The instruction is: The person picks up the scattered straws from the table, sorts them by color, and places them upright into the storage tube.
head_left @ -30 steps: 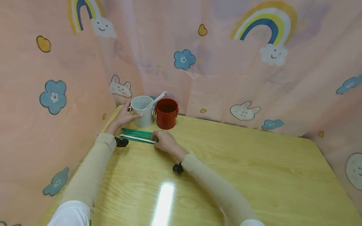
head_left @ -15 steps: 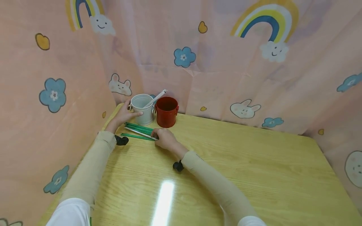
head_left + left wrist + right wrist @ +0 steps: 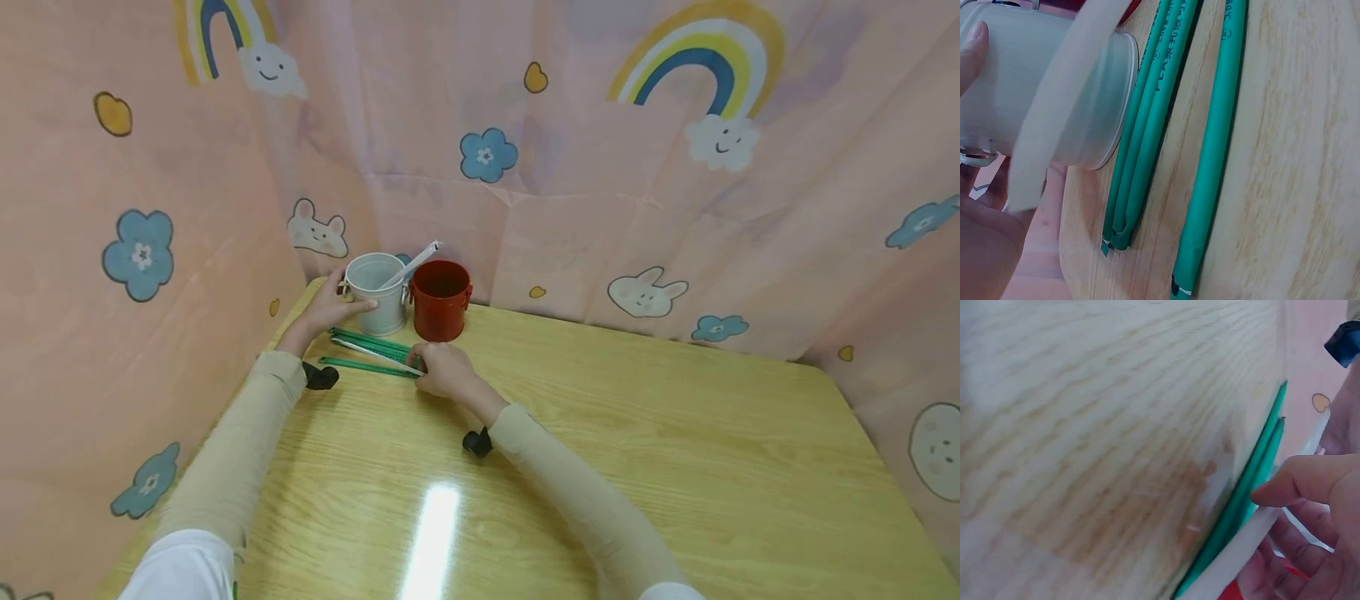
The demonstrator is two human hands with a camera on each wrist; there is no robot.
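Pinching wht straw (image 3: 1234, 557), R hand (image 3: 448, 369) partly hides grn straws (image 3: 1147, 125).

Shows a white bucket (image 3: 997, 81) gripped at left by the left hand (image 3: 988, 234). Also shows three green straws (image 3: 1147, 119) bunched just beside its base, and one separate green straw (image 3: 1212, 144) farther right, on the wood-grain table (image 3: 1297, 156). Catches a blurred white strip (image 3: 1057, 106) before the bucket, probably another straw.

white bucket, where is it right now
In the head view, the white bucket stands left of centre near the table's back edge, held by the left hand and immediately left of the red bucket.
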